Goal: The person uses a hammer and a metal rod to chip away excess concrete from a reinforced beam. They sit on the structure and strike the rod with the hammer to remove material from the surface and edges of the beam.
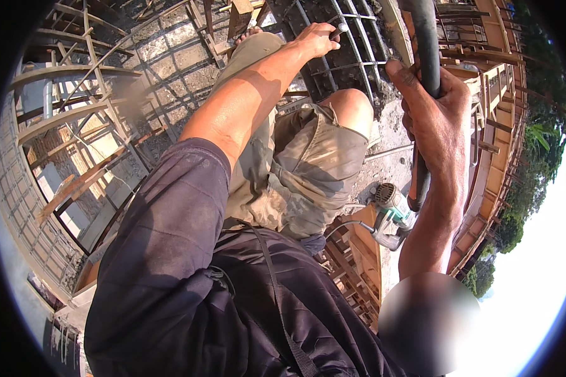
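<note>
Dark handle (426,56): long, rounded, right of the rebar cage (361,63).
Right hand (443,107): wrapped around that handle.
Left hand (317,41): curled around a short dark rod (338,31) at the cage's left edge.
Power tool (393,210): teal and grey, by the concrete ledge's (390,163) near end.

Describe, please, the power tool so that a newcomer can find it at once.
Start at the right hand, at the picture's upper right, gripping a thick dark bar. Follow its forearm down; just left of it in the picture is the power tool. Its green body and rounded, slotted end set it apart from the brown boards nearby.
</note>
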A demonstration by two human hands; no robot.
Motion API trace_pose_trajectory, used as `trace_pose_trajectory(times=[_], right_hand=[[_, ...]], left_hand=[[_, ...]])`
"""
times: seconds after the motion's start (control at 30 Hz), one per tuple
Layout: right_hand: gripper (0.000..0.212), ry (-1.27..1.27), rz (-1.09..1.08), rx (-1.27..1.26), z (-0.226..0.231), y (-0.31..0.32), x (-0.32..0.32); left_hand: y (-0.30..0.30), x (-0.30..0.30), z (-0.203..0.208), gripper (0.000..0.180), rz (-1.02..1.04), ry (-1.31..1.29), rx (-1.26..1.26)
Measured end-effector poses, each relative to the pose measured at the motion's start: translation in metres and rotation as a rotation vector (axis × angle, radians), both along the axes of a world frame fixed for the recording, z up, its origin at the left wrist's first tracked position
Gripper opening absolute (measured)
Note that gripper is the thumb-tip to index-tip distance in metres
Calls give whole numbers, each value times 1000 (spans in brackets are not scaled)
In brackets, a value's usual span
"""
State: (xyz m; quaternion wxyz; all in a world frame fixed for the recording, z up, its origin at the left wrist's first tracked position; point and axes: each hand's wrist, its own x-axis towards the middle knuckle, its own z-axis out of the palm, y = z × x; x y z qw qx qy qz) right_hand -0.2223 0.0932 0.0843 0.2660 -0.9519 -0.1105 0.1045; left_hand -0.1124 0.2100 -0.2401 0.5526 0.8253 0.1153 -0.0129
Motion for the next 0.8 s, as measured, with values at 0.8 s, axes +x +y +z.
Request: trace_pose_trajectory(times=[0.8], right_hand=[[38, -87, -62, -6, -55, -35, 35]], left_hand=[[3, 5, 0, 48, -98, 0, 59]])
